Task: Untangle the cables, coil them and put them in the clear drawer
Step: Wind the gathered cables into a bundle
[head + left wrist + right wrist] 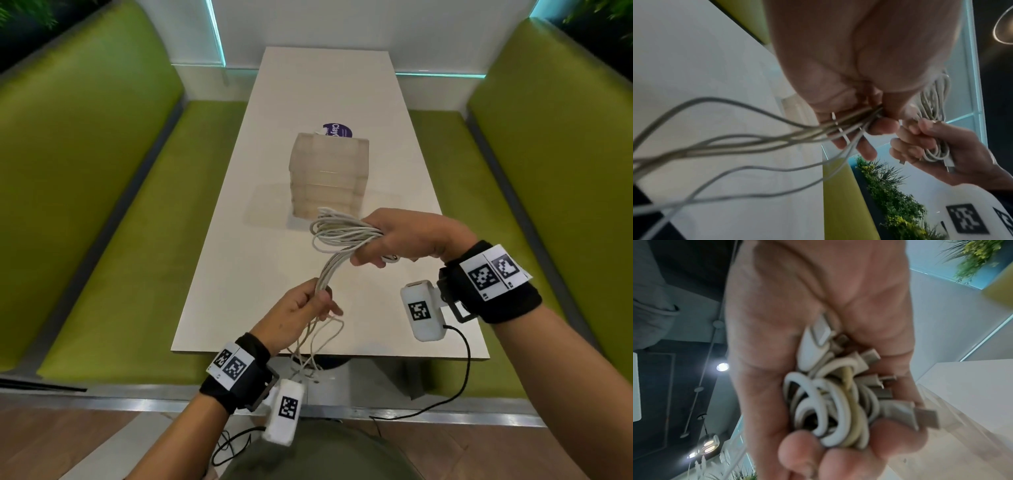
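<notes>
The right hand (407, 236) clamps the coiled cables (337, 233) so the loops keep; the left hand (301, 311) pinches the trailing strands (likely feeding slack).

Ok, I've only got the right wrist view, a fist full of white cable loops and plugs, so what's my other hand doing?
Observer: The left hand pinches the same cables lower down, between the coil and the loose tails.
Operator: Where do the tails go?
Observer: They hang below the near edge of the table.
Operator: And the clear drawer?
Observer: The drawer unit stands on the table beyond the right hand, drawers shut.
</notes>
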### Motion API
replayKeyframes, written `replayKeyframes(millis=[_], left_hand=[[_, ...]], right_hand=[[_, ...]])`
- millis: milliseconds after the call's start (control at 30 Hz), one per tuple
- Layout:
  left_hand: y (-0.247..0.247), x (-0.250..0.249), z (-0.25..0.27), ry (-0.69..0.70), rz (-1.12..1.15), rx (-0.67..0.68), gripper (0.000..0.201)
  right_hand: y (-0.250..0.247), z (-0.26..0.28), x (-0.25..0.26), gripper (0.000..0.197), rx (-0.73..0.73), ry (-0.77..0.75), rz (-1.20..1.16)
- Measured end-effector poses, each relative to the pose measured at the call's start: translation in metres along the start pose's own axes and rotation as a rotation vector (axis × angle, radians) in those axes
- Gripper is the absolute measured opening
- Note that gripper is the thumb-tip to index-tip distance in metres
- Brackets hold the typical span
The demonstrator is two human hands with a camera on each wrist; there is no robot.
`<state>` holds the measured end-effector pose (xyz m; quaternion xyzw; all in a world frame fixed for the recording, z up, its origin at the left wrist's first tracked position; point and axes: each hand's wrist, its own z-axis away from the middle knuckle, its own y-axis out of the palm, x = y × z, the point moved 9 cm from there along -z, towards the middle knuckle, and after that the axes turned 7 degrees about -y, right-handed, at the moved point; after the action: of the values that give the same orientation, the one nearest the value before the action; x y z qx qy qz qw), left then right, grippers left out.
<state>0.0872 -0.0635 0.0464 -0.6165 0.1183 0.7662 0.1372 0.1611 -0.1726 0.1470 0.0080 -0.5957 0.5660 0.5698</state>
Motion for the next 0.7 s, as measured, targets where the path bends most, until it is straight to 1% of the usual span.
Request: replayKeyframes(millis=[67,133,200,233,300,333,400,467,533,600,700], left_hand=[[-0.009,-0.005,-0.001,0.027,0.122,-0.127,0.028],[-0.02,-0.012,0.0,0.053,0.296,-0.258,0.031],[-0.028,-0.019,-0.001,0.071,0.427,-0.347,0.029],[-0.031,-0.022,-0.002,0.072,0.463,-0.38,0.027],[-0.036,-0.024,-0.003,0.06,0.521,-0.435,0.024],[-0.037,-0.023,-0.004,0.049,0.559,-0.453,0.025],[-0.038,-0.02,-0.005,0.01,0.647,-0.475,0.025],[-0.036,-0.018,-0.006,-0.025,0.714,-0.482,0.023],[-0.036,-0.016,-0.006,-0.042,0.753,-0.487,0.02],[-0.036,-0.016,-0.006,-0.044,0.79,-0.473,0.019],[-0.033,-0.018,-0.007,-0.038,0.864,-0.43,0.022]], right_hand=[[0.0,0.0,-0.002,0.032,-0.036,0.002,-0.022],[0.008,-0.002,-0.004,0.034,-0.063,-0.002,-0.025],[0.024,-0.006,-0.007,0.032,-0.096,-0.002,-0.053],[0.032,-0.008,-0.008,0.029,-0.115,-0.003,-0.069],[0.052,-0.013,-0.008,0.016,-0.135,-0.003,-0.073],[0.061,-0.016,-0.007,0.014,-0.135,-0.014,-0.068],[0.074,-0.021,-0.007,0.028,-0.154,-0.02,-0.1],[0.081,-0.023,-0.01,0.033,-0.177,-0.009,-0.165],[0.086,-0.025,-0.01,0.037,-0.149,-0.011,-0.181],[0.089,-0.026,-0.008,0.04,-0.135,-0.023,-0.199],[0.085,-0.026,-0.006,0.045,-0.163,-0.036,-0.254]])
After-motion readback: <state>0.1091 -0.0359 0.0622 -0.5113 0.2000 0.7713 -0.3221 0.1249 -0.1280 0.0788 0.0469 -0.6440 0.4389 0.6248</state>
